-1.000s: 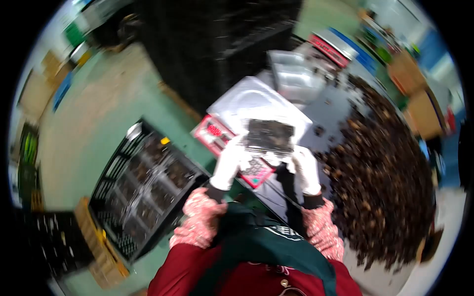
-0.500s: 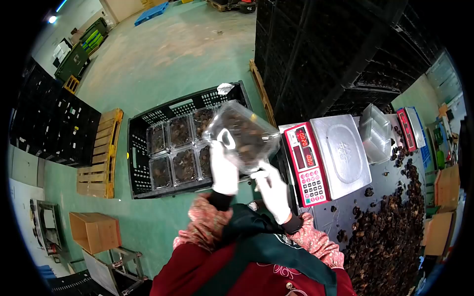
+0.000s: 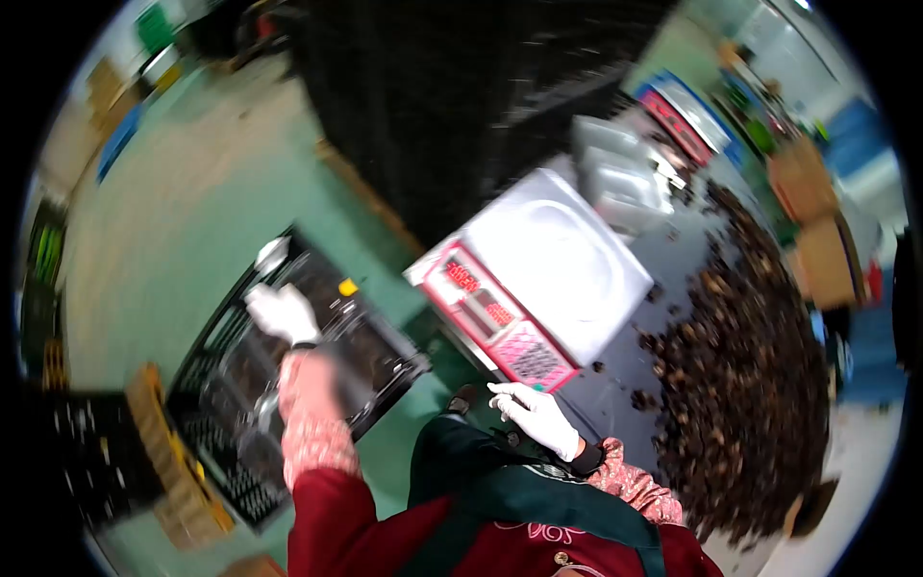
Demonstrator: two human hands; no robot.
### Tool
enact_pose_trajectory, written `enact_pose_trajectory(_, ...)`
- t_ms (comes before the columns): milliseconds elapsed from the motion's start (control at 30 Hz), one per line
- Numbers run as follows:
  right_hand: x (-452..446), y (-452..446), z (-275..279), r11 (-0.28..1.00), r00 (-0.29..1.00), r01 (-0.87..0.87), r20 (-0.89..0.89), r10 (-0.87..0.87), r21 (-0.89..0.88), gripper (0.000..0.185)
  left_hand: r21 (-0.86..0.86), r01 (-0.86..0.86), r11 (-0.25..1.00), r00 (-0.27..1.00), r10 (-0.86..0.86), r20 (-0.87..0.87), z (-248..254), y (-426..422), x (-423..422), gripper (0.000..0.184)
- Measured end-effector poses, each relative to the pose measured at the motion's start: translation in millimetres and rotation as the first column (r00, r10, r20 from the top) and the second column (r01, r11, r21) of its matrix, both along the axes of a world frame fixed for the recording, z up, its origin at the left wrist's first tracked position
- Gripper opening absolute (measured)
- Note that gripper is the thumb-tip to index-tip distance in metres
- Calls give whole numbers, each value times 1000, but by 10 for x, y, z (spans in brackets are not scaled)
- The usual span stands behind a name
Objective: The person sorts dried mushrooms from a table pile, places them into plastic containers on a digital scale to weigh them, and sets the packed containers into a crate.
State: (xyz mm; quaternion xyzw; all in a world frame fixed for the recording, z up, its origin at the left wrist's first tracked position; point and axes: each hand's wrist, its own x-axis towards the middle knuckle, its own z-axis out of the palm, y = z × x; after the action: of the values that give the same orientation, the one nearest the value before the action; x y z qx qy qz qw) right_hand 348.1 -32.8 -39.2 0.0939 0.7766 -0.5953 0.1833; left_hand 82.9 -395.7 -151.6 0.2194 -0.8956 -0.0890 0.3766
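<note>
My left hand (image 3: 282,313), in a white glove, reaches over the black plastic crate (image 3: 207,348) at the left, its fingers stretched out close to a crumpled white piece (image 3: 272,255) at the crate's rim. Clear plastic boxes (image 3: 370,348) with dark contents sit in the crate below it, blurred; a yellow spot (image 3: 348,287) shows on one. My right hand (image 3: 536,413), also white-gloved, hovers by the near corner of the red and silver digital scale (image 3: 567,260). Its fingers are loosely bent and apart, with nothing between them. The scale's plate carries nothing.
Dark, dried mushroom-like pieces (image 3: 740,385) lie heaped on the grey table (image 3: 615,404) at the right. Stacked clear trays (image 3: 620,178) stand behind the scale, with a second red scale (image 3: 678,125) beyond. Tall black crates (image 3: 423,106) rise ahead; a wooden pallet (image 3: 173,462) lies at left.
The clear box held in both hands has left them; my left hand has moved left over the crate. My right hand stays near the scale. The view has swung right.
</note>
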Motion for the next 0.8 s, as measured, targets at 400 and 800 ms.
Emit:
enact_pose_trajectory(400, 1525, 852, -465, 528, 534, 845, -78, -842, 81, 29, 20, 952, -305, -303, -949, -92, 1345, 4560, -287, 19)
enact_pose_trajectory(800, 2781, 620, -749, -11, -2, 990, -65, -998, 144, 29, 123, 948, -294, -318, -882, 348, 750, 5835, -971, 22)
